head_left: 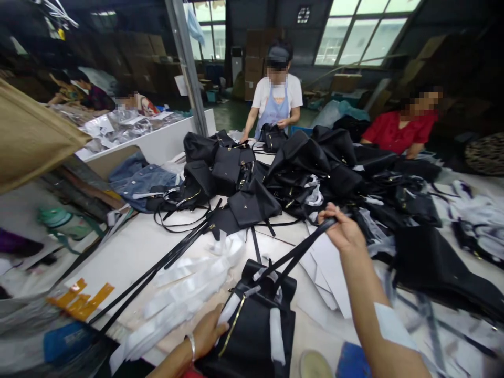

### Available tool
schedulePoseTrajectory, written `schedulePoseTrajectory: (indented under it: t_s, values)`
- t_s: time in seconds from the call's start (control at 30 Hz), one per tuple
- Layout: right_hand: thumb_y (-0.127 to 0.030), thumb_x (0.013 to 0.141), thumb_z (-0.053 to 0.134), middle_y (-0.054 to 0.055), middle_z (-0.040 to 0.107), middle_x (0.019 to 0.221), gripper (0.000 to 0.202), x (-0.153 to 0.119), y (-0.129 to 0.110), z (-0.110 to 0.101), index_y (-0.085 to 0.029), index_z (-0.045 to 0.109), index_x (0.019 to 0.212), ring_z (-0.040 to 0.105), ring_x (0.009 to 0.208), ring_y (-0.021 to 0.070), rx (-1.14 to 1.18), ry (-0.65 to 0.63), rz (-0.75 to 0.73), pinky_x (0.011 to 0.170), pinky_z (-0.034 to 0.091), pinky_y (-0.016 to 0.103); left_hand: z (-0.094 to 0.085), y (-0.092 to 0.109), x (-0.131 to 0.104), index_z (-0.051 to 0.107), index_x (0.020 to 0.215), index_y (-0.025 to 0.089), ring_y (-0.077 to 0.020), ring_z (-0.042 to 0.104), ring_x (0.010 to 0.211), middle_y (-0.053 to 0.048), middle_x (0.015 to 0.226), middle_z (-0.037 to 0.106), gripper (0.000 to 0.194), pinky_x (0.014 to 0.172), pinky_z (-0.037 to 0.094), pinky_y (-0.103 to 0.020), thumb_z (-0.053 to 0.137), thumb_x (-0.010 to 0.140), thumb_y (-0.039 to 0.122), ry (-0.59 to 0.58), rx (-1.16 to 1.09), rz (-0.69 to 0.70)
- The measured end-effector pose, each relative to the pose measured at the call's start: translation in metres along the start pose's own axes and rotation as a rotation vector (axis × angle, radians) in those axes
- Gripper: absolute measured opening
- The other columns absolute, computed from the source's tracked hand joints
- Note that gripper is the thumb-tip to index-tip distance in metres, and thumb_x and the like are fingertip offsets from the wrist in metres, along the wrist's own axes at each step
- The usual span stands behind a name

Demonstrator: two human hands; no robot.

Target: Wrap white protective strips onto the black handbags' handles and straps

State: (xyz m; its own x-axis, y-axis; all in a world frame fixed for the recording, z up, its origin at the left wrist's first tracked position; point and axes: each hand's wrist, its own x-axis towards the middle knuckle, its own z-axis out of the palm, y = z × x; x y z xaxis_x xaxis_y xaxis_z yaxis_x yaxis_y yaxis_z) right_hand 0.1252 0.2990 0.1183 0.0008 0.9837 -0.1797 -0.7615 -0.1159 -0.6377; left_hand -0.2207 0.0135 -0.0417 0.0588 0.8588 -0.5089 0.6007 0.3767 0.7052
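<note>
A black leather-look backpack (pixel 255 336) with a gold zipper lies at the near edge of the table. My left hand (pixel 207 333) grips its left side, thumb on the front and fingers partly hidden by the bag. Up and to the right, my right hand (pixel 344 231) is closed around the end of a black strap (pixel 303 249), pulled taut from the bag's top. White wrapping (pixel 276 336) covers parts of the bag's front. Strips of white material (pixel 189 294) lie to the left of the bag, and white paper sheets (pixel 325 270) lie to its right.
Black bags (pixel 307 157) are heaped across the far side of the table. Long black straps (pixel 157 268) and a denim garment (pixel 144 178) lie at left. A blue object (pixel 352 359) and a round tin (pixel 315 364) sit at the near edge. A co-worker (pixel 277 100) stands opposite, handling a bag.
</note>
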Motion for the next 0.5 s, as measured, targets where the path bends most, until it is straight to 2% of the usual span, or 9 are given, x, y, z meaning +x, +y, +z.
schedulePoseTrajectory:
  t_s: [0.07,0.13,0.2,0.27,0.33,0.37,0.43,0.5]
  values:
    - [-0.01,0.086,0.047,-0.005,0.05,0.071,0.008,0.006,-0.028,0.021,-0.015,0.053,0.087,0.045,0.051,0.0015,-0.039,0.022,-0.186,0.059,0.048,0.019,-0.002,0.009,-0.001,0.051,0.122,0.018,-0.0266,0.054,0.108,-0.009,0.116,0.062,0.05,0.096,0.037,-0.035,0.052,0.074,0.031,-0.003,0.025,-0.041]
    - [-0.015,0.087,0.048,-0.005,0.049,0.071,0.01,-0.002,-0.035,0.043,-0.018,0.053,0.095,0.042,0.049,0.0023,-0.219,0.041,-0.461,0.051,0.042,0.018,0.0,0.017,-0.002,0.052,0.12,0.018,-0.0253,0.054,0.106,-0.008,0.115,0.062,0.047,0.094,0.038,-0.034,0.052,0.075,0.03,0.004,0.038,-0.066]
    - [-0.022,0.089,0.045,-0.004,0.05,0.073,0.023,-0.024,-0.016,0.063,-0.023,0.049,0.111,0.04,0.048,0.0045,-0.545,0.044,-0.75,0.046,0.035,0.018,0.004,0.021,-0.002,0.052,0.118,0.017,-0.0245,0.055,0.105,-0.008,0.114,0.062,0.045,0.092,0.039,-0.033,0.053,0.075,0.03,0.012,0.038,-0.067]
    - [-0.024,0.089,0.044,-0.001,0.054,0.077,0.033,-0.056,0.023,0.076,-0.024,0.045,0.122,0.045,0.054,0.0082,-1.01,-0.036,-0.844,0.049,0.035,0.022,0.01,0.021,0.0,0.052,0.118,0.017,-0.0247,0.056,0.103,-0.008,0.113,0.062,0.046,0.09,0.04,-0.033,0.054,0.075,0.032,0.014,0.029,-0.061]
    - [-0.021,0.085,0.047,0.002,0.057,0.085,0.042,-0.09,0.071,0.078,-0.025,0.044,0.127,0.051,0.063,0.0126,-1.497,-0.289,-0.807,0.057,0.038,0.025,0.018,0.019,0.003,0.05,0.12,0.017,-0.0264,0.056,0.102,-0.01,0.112,0.063,0.048,0.089,0.04,-0.035,0.054,0.075,0.035,0.032,0.013,-0.06]
    - [-0.017,0.084,0.045,0.002,0.058,0.088,0.045,-0.106,0.096,0.075,-0.027,0.044,0.128,0.052,0.065,0.0136,-1.674,-0.495,-0.74,0.059,0.039,0.026,0.021,0.018,0.005,0.049,0.122,0.017,-0.0276,0.056,0.103,-0.01,0.112,0.063,0.051,0.089,0.04,-0.036,0.054,0.075,0.036,0.047,0.001,-0.055]
    - [-0.008,0.082,0.041,0.002,0.057,0.086,0.052,-0.133,0.141,0.063,-0.03,0.045,0.129,0.052,0.065,0.0135,-1.897,-0.892,-0.633,0.059,0.037,0.024,0.027,0.014,0.007,0.044,0.128,0.017,-0.0299,0.054,0.109,-0.012,0.119,0.06,0.058,0.093,0.038,-0.039,0.055,0.074,0.035,0.082,-0.033,-0.016]
    - [-0.004,0.08,0.041,0.002,0.055,0.083,0.054,-0.15,0.175,0.05,-0.031,0.048,0.126,0.052,0.067,0.0138,-2.0,-1.167,-0.583,0.059,0.035,0.024,0.03,0.011,0.004,0.037,0.135,0.017,-0.0307,0.05,0.116,-0.013,0.128,0.054,0.066,0.098,0.035,-0.04,0.055,0.074,0.033,0.107,-0.07,0.03]
